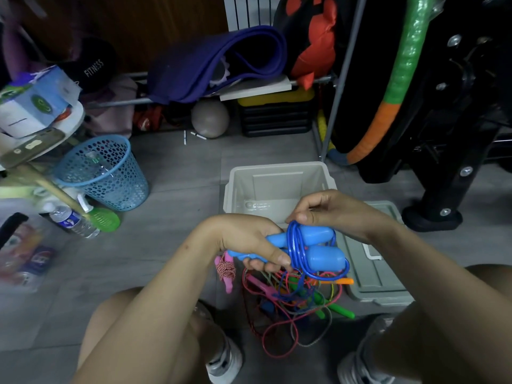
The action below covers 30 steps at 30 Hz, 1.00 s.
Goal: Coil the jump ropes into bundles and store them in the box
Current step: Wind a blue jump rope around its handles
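Head view: blue jump rope (307,250) is held above the floor, just short of the open grey box (277,187). Risk, as judged: the cord loops wound round the two handles could spring loose if the grip slackens before the free end is tucked, since the cord looks stiff; trailing cord may also snag the tangled ropes (293,297) lying below the fingers. Left hand (249,239): fingers curled tight round both handles, thumb pressed by the loops. Right hand (329,209): fingers bent, cord pinched at the top of the coil. Box lid (379,273) lies beyond the right fingers
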{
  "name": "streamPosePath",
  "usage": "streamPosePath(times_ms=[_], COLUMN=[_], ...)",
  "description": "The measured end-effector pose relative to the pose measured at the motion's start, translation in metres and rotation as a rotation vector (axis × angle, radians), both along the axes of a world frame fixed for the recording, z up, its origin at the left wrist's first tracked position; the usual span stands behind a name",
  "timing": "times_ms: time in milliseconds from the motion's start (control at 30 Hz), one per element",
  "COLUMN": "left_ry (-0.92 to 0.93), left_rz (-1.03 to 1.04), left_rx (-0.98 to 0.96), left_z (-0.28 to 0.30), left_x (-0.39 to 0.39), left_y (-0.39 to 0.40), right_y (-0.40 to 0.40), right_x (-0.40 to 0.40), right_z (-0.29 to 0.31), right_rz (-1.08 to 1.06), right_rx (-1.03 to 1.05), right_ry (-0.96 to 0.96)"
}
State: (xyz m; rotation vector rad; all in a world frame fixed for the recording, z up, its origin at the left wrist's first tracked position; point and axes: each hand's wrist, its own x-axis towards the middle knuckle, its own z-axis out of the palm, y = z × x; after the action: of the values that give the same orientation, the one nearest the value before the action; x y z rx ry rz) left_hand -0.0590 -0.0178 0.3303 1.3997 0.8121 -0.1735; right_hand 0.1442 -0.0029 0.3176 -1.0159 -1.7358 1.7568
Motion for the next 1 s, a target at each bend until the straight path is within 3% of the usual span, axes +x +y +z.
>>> streamPosePath(times_ms=[133,300,500,700,1000], left_ry=[-0.071,-0.126,-0.174,-0.205,-0.263], left_rz=[0.092,0.087,0.087,0.092,0.124], left_rx=[0.028,0.049,0.037,0.008,-0.023], left_z=[0.004,0.005,0.010,0.013,0.007], left_x=[-0.005,-0.005,-0.007,-0.008,-0.013], left_y=[-0.001,-0.004,-0.005,-0.005,-0.004], right_y=[-0.011,-0.015,-0.019,-0.019,-0.022], right_x=[0.008,0.014,0.010,0.010,0.005], right_z=[0.005,0.005,0.002,0.006,-0.008], right_rz=[0.089,0.142,0.042,0.028,0.065], right_rx=[0.040,-0.050,-0.071,0.018,-0.271], right_ry=[-0.074,-0.006,0.176,0.129,0.147])
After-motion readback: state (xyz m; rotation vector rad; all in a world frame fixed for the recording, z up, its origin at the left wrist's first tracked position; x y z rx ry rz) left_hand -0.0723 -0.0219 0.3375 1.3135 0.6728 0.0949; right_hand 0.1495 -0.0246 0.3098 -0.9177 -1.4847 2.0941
